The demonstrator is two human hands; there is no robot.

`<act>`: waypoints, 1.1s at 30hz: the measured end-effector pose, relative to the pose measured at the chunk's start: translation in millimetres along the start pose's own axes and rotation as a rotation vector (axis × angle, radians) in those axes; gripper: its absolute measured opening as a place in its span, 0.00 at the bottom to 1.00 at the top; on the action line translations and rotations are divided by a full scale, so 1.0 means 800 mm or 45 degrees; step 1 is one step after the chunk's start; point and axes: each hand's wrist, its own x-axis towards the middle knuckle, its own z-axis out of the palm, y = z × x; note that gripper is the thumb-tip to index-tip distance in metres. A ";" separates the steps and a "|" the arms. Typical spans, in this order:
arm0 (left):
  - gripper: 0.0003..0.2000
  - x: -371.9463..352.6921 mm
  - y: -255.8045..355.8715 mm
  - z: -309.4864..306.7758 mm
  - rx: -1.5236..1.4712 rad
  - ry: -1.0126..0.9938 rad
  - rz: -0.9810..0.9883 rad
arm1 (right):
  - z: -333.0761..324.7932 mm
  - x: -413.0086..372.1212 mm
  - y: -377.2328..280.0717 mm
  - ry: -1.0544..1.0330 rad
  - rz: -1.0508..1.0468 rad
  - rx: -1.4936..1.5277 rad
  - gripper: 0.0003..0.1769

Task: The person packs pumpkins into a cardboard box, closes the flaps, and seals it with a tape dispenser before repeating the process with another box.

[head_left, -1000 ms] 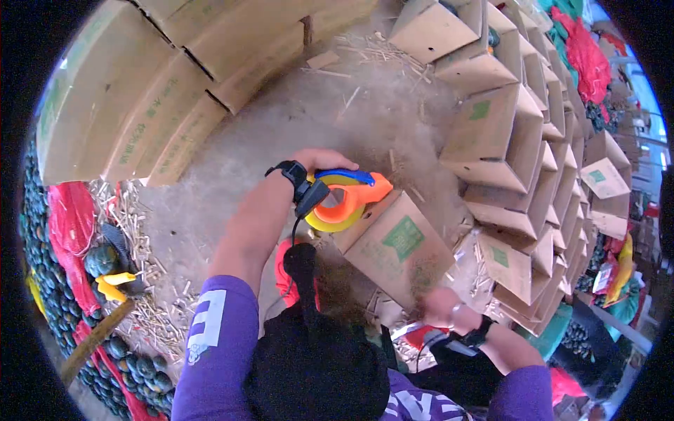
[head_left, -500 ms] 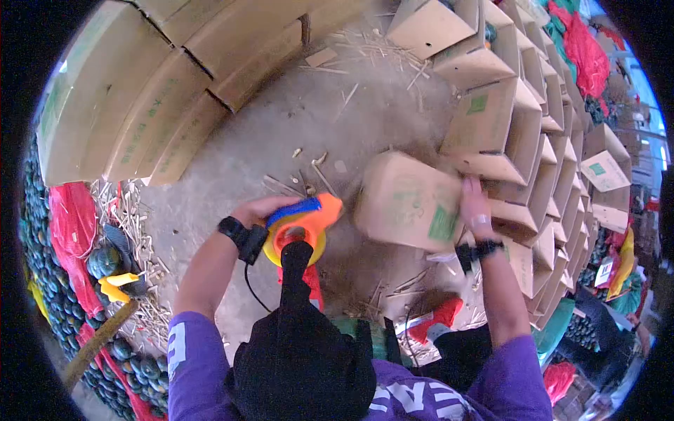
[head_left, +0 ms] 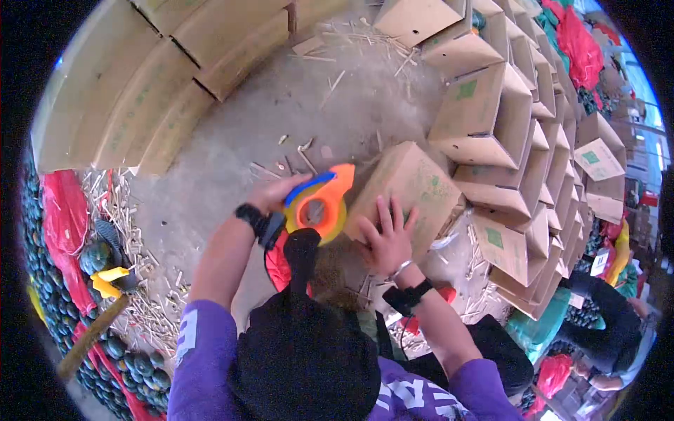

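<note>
My left hand (head_left: 275, 194) is closed around the grip of an orange and blue tape dispenser (head_left: 340, 184) with a yellow roll in it. The dispenser's front end is close to the left side of a closed cardboard box (head_left: 415, 184) on the floor, turned at an angle. Green print shows on the box. My right hand (head_left: 389, 242) lies on the box's near part with the fingers spread. The underside of the box is hidden.
Open cardboard boxes (head_left: 479, 119) stand stacked at the right. More boxes (head_left: 133, 105) form a wall at the upper left. Dark green squashes (head_left: 144, 365), red net bags (head_left: 67, 217) and a wooden-handled tool (head_left: 95, 333) lie left. A person (head_left: 604, 330) bends at the far right.
The box has turned and sits at a new angle. My right hand has moved from its right side onto its near part. The tape dispenser has come slightly up and right, nearer the box.
</note>
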 end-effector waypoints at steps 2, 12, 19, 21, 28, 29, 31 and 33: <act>0.20 -0.017 -0.020 -0.005 -0.111 0.044 -0.104 | -0.001 0.007 -0.006 0.069 0.046 -0.002 0.26; 0.21 -0.033 -0.123 -0.023 -0.233 0.216 -0.290 | -0.009 0.085 0.008 0.202 0.413 0.053 0.28; 0.21 0.010 -0.060 0.037 0.895 -0.220 -0.428 | -0.013 0.081 0.010 0.224 0.269 0.038 0.24; 0.19 0.048 -0.056 0.098 1.589 -0.623 -0.506 | -0.014 0.071 0.012 0.186 0.178 0.028 0.21; 0.19 -0.003 -0.030 0.138 2.075 -0.217 -0.162 | -0.016 0.000 0.044 0.079 -0.145 0.231 0.12; 0.19 -0.019 -0.024 0.126 1.838 -0.246 0.110 | -0.021 -0.014 0.045 0.134 -0.104 0.341 0.11; 0.19 -0.056 0.012 0.139 1.670 -0.202 0.091 | -0.025 -0.039 0.040 0.251 -0.012 0.583 0.10; 0.19 -0.077 0.048 0.182 1.677 -0.115 0.120 | -0.022 -0.050 0.040 0.185 0.588 1.185 0.11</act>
